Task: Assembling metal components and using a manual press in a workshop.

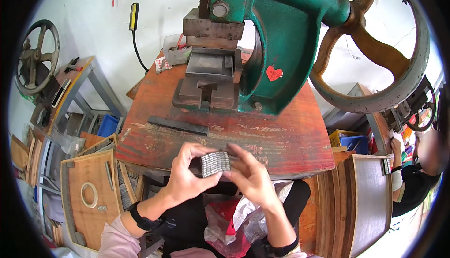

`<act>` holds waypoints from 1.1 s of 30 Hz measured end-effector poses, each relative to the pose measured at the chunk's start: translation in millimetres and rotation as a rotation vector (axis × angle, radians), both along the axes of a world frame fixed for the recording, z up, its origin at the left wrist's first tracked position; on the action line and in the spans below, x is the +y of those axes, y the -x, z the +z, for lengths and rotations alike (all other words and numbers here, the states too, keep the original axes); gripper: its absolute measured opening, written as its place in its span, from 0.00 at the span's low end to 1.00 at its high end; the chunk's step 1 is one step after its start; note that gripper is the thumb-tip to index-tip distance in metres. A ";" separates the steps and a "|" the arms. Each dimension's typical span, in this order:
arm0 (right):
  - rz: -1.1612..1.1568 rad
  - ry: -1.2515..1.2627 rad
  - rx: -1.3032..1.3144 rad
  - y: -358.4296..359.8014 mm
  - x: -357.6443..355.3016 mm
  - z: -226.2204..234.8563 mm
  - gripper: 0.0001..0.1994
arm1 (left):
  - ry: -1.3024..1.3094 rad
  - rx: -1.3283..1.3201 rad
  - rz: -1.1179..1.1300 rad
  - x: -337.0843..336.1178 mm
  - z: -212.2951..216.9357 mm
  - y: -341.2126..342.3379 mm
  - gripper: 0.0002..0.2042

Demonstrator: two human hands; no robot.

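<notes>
My left hand [190, 174] grips a small block made of many silvery metal pieces set in a tight grid [215, 164]. Its thumb lies along the block's lower edge and its fingers curl behind the far side. From the right, my right hand [253, 176] holds the same block, with the thumb at the lower right corner and the fingers bent around the right side. The block is held above the near edge of a worn red wooden table [281, 141]. A dark flat metal bar [178, 125] lies on the table beyond my hands.
A green hand press [286, 47] with a large wheel [398, 98] stands on the table, its steel bed [208, 87] facing me. Wooden boards [91, 211] lean at left; stacked trays [370, 201] stand at right. Plastic bags [234, 220] lie over my lap. Another person [415, 183] works at far right.
</notes>
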State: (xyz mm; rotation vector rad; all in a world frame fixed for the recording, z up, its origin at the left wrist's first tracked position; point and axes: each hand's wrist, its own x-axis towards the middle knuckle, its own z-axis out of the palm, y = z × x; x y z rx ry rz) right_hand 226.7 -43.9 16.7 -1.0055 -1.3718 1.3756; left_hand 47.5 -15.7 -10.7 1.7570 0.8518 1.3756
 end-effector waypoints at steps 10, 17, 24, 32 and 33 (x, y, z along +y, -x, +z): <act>-0.142 -0.821 -1.024 -8.4 22.4 -5.1 0.25 | 0.002 0.389 -0.033 30.3 7.8 3.3 0.28; -0.196 -0.813 -1.262 -16.5 11.8 -8.2 0.22 | 0.045 0.362 -0.040 33.4 6.7 5.4 0.27; -0.207 -0.796 -1.251 -14.2 7.8 -14.2 0.23 | 0.008 0.455 -0.006 32.2 10.0 5.3 0.25; -0.191 -0.834 -1.299 -25.1 14.8 -9.3 0.22 | 0.028 0.404 -0.056 33.1 7.7 7.0 0.24; -0.214 -0.816 -1.315 -29.4 14.5 -8.1 0.22 | 0.028 0.402 -0.055 33.2 7.9 6.4 0.24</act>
